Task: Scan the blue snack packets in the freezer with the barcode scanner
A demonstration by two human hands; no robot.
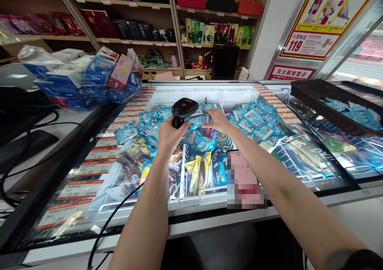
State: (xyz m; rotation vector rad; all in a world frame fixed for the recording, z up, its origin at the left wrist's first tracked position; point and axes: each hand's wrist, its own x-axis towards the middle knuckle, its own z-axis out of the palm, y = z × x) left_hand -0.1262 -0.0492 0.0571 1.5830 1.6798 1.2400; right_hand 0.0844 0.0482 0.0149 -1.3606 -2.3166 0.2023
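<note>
My left hand (pixel 171 137) is wrapped round the handle of a black barcode scanner (pixel 184 107), its head pointing forward over the freezer. To the right of the scanner, my right hand (pixel 220 120) reaches out with thumb and fingers apart over small blue packets. Whether its fingertips touch a packet I cannot tell. A spread of blue packets (pixel 149 123) lies on the glass lid to the left, and a looser pile of blue packets (pixel 259 120) sits to the right, beyond my right forearm. A phone (pixel 243 170), partly blurred, rests near the front edge beside that forearm.
Wrapped ice creams (pixel 203 170) show in white wire baskets under the glass. Stacked blue boxes in plastic (pixel 80 76) stand at left. A dark basket (pixel 344 106) with blue packets is at right. A black cable (pixel 119 208) crosses the front. Stocked shelves (pixel 134 40) line the back.
</note>
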